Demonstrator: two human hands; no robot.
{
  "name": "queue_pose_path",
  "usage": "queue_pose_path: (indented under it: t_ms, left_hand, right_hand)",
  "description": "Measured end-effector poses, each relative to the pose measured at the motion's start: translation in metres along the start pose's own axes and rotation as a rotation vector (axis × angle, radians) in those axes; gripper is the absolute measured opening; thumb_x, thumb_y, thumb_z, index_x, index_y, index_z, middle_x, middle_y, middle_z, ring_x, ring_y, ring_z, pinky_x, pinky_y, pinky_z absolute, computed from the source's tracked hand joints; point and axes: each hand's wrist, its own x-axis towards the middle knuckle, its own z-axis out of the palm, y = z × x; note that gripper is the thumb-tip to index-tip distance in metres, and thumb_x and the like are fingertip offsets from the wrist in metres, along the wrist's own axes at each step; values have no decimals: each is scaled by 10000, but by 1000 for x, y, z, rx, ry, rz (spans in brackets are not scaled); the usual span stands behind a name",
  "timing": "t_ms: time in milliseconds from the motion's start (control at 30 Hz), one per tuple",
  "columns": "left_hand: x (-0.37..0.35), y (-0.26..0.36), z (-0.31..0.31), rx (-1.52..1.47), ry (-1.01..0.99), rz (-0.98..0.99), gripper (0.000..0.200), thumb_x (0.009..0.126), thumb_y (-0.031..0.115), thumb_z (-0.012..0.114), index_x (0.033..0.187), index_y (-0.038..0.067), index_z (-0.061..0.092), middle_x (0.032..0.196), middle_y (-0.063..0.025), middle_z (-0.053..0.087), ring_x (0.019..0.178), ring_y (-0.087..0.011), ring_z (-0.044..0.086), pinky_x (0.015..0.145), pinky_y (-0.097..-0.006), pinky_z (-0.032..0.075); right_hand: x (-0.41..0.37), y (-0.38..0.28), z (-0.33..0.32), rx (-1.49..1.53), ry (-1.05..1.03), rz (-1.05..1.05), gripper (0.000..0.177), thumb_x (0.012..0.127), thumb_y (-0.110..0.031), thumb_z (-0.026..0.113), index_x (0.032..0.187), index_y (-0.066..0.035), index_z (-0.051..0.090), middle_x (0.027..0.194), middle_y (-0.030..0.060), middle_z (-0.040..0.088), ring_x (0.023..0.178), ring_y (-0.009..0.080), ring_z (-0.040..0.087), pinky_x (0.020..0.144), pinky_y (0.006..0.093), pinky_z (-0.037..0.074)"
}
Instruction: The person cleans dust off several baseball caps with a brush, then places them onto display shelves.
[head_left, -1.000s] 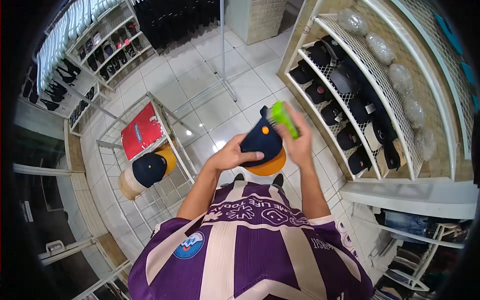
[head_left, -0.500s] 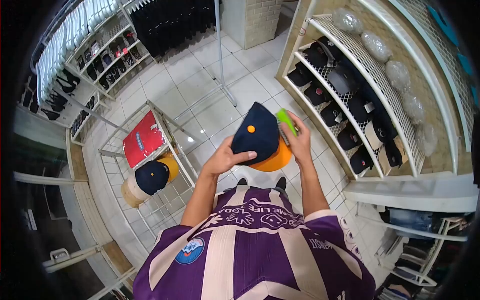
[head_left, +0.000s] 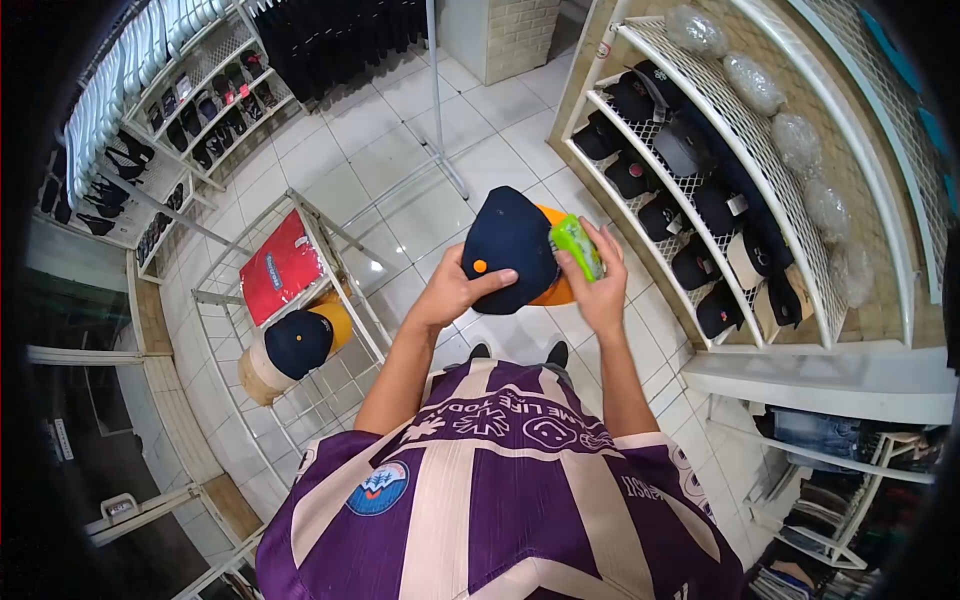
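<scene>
A navy cap (head_left: 512,245) with an orange brim and an orange top button is held up in front of my body. My left hand (head_left: 458,290) grips its left side, the thumb lying across the navy crown. In my right hand (head_left: 602,282) is a bright green brush (head_left: 577,248), its back turned up toward me. The brush lies against the right side of the cap, by the brim; its bristles are hidden now.
A white wire rack (head_left: 290,402) on the left holds a red packaged garment (head_left: 282,268) and several stacked caps (head_left: 298,344). Shelves (head_left: 690,200) with dark caps and plastic-wrapped bundles stand to the right. A metal stand (head_left: 440,160) rises ahead from the tiled floor.
The cap has turned, so its orange brim now points right and its button sits lower. The green brush has rolled from edge-on with bristles showing to back up.
</scene>
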Motion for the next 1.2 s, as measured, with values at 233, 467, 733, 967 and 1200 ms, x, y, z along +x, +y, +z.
queue_pose_path:
  t_ms: [233,467,733,967,1200]
  left_hand:
    - [-1,-13,-4,130,-222,87,323,871,90,809,1135,0,647,978,2,694,857,-75,624,773,-260,530]
    - [-13,-11,-6,169,-233,134,294,889,81,785,1134,-3,647,975,9,690,851,-77,611,790,-265,521]
    - [-24,-10,-7,24,-227,30,456,850,67,824,1243,-18,610,1058,-17,696,941,-89,629,864,-264,529]
    - [-29,-2,-12,-110,-72,116,561,791,-19,835,1295,-20,589,1173,-64,696,1065,-136,645,976,-293,517]
    - [-21,5,-31,-187,-201,-7,495,839,165,814,1272,10,634,1144,-53,703,1044,-128,649,976,-309,507]
  right_hand:
    - [13,-30,13,219,-101,-65,679,753,-193,882,1362,-22,634,1001,132,644,973,284,623,880,351,493]
    - [27,-48,12,77,-217,-259,608,767,-246,857,1311,-39,681,1008,136,650,960,313,599,864,411,503]
    - [28,-39,16,291,-196,-203,542,832,-215,820,1314,-21,667,1032,165,673,983,311,632,888,363,490]
    - [8,7,4,816,-92,267,486,963,-101,694,1393,77,554,1331,161,633,1204,184,594,1045,313,454]
    - [-1,-4,-11,292,-101,-14,542,861,-65,787,1374,-8,622,1083,112,649,999,179,627,962,275,481]
